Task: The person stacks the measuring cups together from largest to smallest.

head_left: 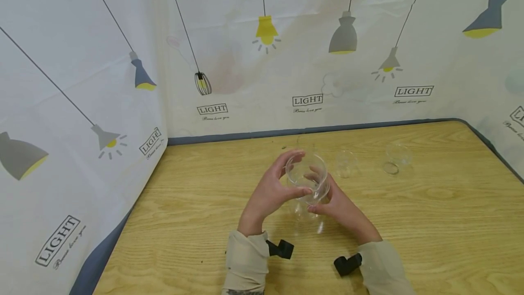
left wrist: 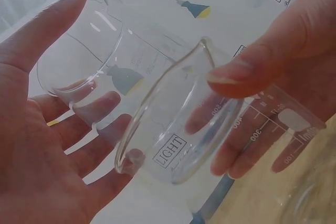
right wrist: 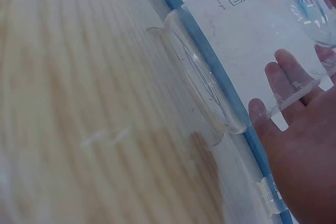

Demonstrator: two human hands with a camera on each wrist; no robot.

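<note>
So, both hands are working on thin, clear glass: the left hand [head_left: 268, 190] is curling loosely round one beaker [left wrist: 86, 51], its thumb reaching over the near side and its spread fingers bending behind the wall, while the right hand [head_left: 337, 201] is gripping a second, spouted beaker [left wrist: 215, 124], thumb pressing across the rim and long fingers fanning out behind. Each grip is standing about as wide as the glass it's holding. The left beaker is sitting between that thumb and fingers, its smooth, round mouth shining with pale streaks; the spouted one is lying tilted just beside it, its lip drawing out to a point and its mouth turning towards the left fingers, and white printed graduations are running down its straight wall under the right fingers. From above, the two clear walls are overlapping, and I can't tell exactly where one is ending. Beyond the right hand, a small glass vessel [head_left: 346, 164] is resting near the fingertips and another glass vessel [head_left: 398, 155] is sitting farther out. Underneath the grips, the wood-grained tabletop [head_left: 184, 222] is showing fine, wavy lines, and beyond them a creased, lamp-printed sheet [head_left: 245, 76] is hanging.
</note>
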